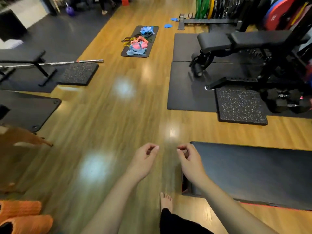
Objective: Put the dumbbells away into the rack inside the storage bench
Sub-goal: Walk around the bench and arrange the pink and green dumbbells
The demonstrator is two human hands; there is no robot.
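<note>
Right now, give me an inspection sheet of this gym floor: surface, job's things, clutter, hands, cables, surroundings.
Surface: glossy wooden floor with black mats and speckled pads.
Job's things: black dumbbells on the floor at far right, beside the incline bench; the low black bench by the right hand is closed, no rack seen.
Clutter: bands heaped on a small mat; barbell at left; orange slippers at bottom left.
Hands: left hand and right hand loosely curled, holding nothing.
Cables: nothing seen.
Surroundings: flat bench at left; plates racked at back right.
</note>
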